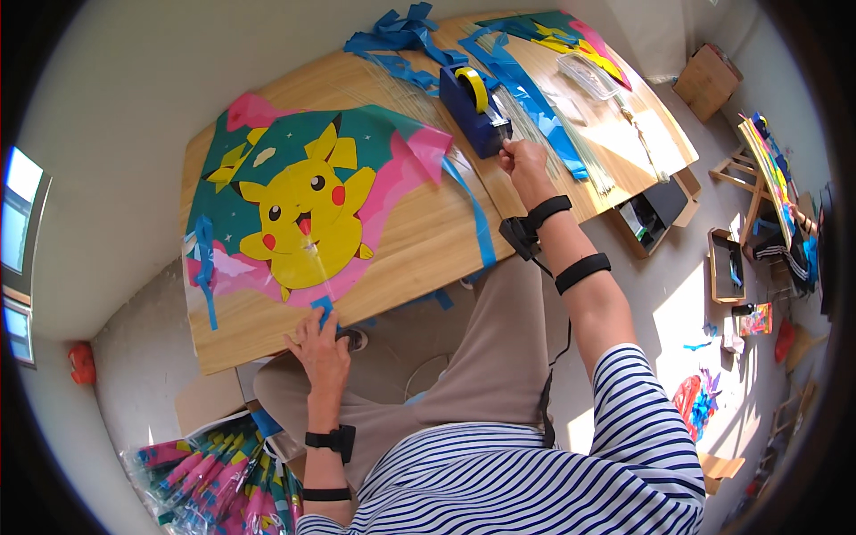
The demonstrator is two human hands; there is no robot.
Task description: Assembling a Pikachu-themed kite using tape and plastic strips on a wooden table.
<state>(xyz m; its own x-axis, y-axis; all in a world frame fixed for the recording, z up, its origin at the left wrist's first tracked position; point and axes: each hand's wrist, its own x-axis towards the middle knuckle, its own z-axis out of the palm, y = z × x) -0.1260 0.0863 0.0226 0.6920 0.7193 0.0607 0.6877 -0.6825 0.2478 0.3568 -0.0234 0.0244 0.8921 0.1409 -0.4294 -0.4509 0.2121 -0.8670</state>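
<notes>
A kite sheet with a yellow cartoon figure on green and pink lies on the wooden table. My left hand is at the near table edge, fingers spread and touching a short blue strip at the sheet's lower tip. My right hand reaches to the front of a dark blue tape dispenser. Thumb and forefinger are pinched at its cutting end, on the clear tape. A yellow-cored roll sits in the dispenser.
Blue ribbons and thin rods lie beyond the dispenser, near a clear plastic box and another kite sheet. Bundled kites fill the floor at lower left. Open boxes stand right of the table; another person's arm shows far right.
</notes>
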